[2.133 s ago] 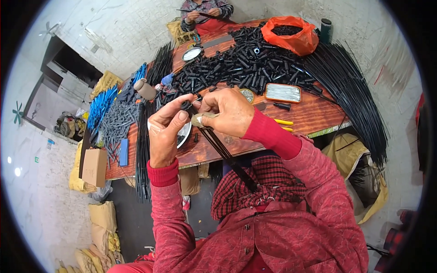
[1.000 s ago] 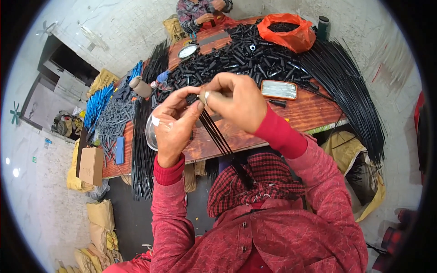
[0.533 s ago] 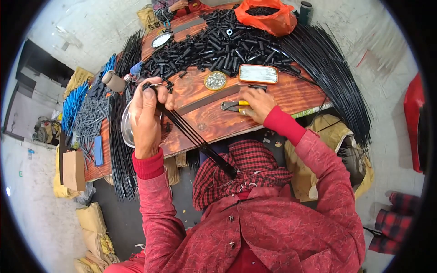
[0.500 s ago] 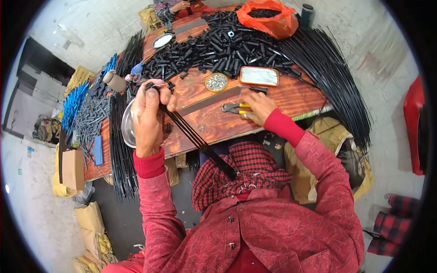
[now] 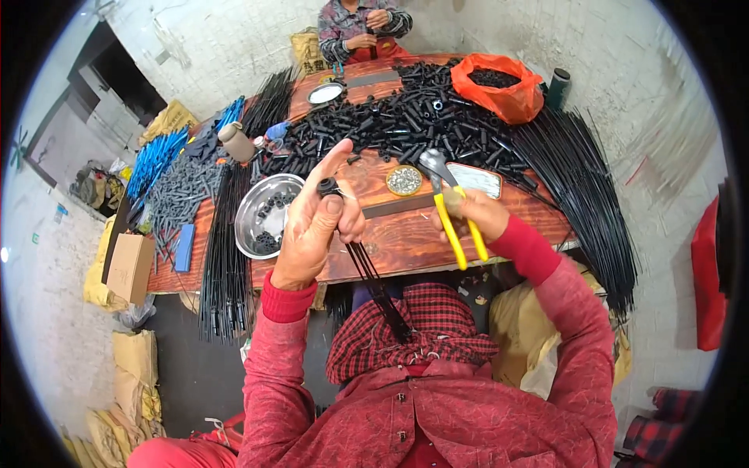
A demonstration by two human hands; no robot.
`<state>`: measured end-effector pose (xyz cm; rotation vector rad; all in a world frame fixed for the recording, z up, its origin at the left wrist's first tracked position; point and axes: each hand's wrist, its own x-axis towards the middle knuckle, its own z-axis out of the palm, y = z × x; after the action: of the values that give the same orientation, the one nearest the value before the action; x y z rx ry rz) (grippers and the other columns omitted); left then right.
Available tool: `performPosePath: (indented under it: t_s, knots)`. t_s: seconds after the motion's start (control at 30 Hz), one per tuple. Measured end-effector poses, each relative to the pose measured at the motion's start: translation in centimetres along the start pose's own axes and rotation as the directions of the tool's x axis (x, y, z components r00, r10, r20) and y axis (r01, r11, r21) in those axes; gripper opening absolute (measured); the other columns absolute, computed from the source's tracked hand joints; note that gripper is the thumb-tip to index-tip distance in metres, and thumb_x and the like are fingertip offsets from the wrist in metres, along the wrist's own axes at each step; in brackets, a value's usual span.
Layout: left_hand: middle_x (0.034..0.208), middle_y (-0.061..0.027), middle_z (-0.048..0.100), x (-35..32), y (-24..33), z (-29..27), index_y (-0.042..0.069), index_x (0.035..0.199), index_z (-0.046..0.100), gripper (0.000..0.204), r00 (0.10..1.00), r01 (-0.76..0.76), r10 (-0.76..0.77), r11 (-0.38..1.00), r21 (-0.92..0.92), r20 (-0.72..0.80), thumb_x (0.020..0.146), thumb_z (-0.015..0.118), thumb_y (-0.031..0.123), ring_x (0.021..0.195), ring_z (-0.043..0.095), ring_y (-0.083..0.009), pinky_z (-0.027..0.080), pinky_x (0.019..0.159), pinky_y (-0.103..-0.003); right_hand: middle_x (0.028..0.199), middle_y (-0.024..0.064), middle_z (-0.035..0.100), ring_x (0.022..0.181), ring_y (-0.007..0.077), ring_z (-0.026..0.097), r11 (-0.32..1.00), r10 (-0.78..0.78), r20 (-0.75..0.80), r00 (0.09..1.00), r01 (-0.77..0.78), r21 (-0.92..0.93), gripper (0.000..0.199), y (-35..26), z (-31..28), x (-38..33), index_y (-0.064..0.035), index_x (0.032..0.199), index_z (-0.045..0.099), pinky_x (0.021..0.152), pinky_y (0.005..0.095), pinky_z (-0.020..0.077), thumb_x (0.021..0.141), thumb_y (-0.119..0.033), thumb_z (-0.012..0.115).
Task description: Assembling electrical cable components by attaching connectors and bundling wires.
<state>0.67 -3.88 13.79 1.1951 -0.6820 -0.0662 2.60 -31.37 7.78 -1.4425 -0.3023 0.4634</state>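
Several slender black rods (image 5: pixel 364 263) inside the curled left grip (image 5: pixel 316 226), smooth yellow-handled metal pincers (image 5: pixel 447 222) inside the right grip (image 5: pixel 484 214).

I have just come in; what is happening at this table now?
A person is working with bare hands. The left hand holds a few thin black rods with a black end piece at the top. The right hand grips yellow-handled pliers, apart from the rods. A metal bowl of small black parts stands near the left hand, and a heap of black pieces lies beyond. Across the table, another person handles something dark.
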Motion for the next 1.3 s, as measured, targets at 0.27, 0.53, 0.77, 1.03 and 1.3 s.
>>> performPosePath:
  t_s: [0.27,0.53,0.77,1.03,1.3]
  knots:
    - [0.07,0.0002,0.041,-0.2,-0.6,0.7,-0.005,0.136,0.041,0.047,1.0,0.02,-0.019,0.998,0.054,-0.006,0.103,0.052,0.027,0.062,0.039,-0.0092,0.035,0.057,-0.025,0.089,0.0154,0.064,0.081,0.0295,0.064,0.53,-0.123,0.306,0.944,0.323,-0.784,0.024,-10.9,2.8,-1.5,-0.0003,0.109,0.063,0.073,0.0375,0.0486,0.092,-0.017,0.063]
    - [0.071,0.0,0.043,-0.4,-0.4,1.5,-0.004,0.132,0.043,0.039,1.0,-0.006,0.006,0.993,0.12,0.001,0.104,0.05,0.022,0.064,0.042,-0.0094,0.037,0.059,-0.024,0.097,0.0186,0.066,0.092,0.0364,0.064,0.397,-0.042,0.304,0.952,0.296,-0.869,0.025,-12.8,3.9,-2.3,0.0003,0.109,0.063,0.08,0.042,0.0498,0.084,-0.001,0.057]
    - [0.072,-0.0006,0.046,-0.3,-0.5,1.7,-0.003,0.133,0.044,0.037,1.0,-0.024,0.026,0.988,0.154,-0.009,0.104,0.049,0.018,0.066,0.044,-0.0089,0.04,0.061,-0.024,0.111,0.0196,0.063,0.1,0.0399,0.062,0.296,-0.062,0.312,0.948,0.316,-0.902,0.037,-13.1,3.9,-1.8,0.0019,0.116,0.06,0.082,0.0449,0.0497,0.079,0.002,0.059]
    - [0.073,-0.001,0.049,-0.2,-0.4,1.9,-0.003,0.131,0.048,0.032,0.998,0.016,-0.006,0.983,0.183,-0.055,0.103,0.047,0.013,0.067,0.046,-0.0084,0.04,0.06,-0.023,0.102,0.0136,0.061,0.096,0.034,0.059,-0.028,-0.318,0.381,0.868,0.393,-0.919,0.024,-12.3,3.5,-2.0,-0.0026,0.101,0.06,0.078,0.0449,0.0469,0.079,-0.007,0.068]
    - [0.072,-0.0006,0.049,-0.1,-0.5,1.0,-0.003,0.132,0.049,0.038,1.0,0.025,-0.025,0.996,0.08,-0.002,0.101,0.053,0.018,0.066,0.046,-0.0086,0.04,0.059,-0.023,0.078,0.0095,0.061,0.074,0.0339,0.061,-0.185,-0.4,0.445,0.801,0.405,-0.895,0.022,-12.2,3.3,-1.6,-0.0064,0.093,0.06,0.065,0.045,0.0467,0.083,-0.023,0.071]
